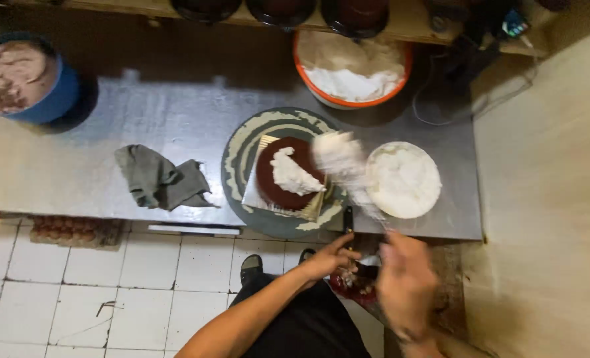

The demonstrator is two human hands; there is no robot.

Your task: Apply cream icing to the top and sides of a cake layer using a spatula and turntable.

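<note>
A round dark brown cake point(273, 182) with a dollop of white cream point(291, 174) on top sits on a square gold board on a grey turntable point(236, 159). My right hand point(406, 285) grips a spatula point(345, 166) loaded with white cream, blurred, raised over the cake's right side. My left hand point(329, 259) is below the table's front edge, fingers curled next to a dark handle point(348, 220); what it holds is unclear.
A white cream-covered round point(404, 179) lies right of the turntable. An orange-rimmed tub of cream point(353, 66) stands behind it, a blue bucket point(23, 76) at far left, a grey rag point(159, 178) left of the turntable. A wall runs along the right.
</note>
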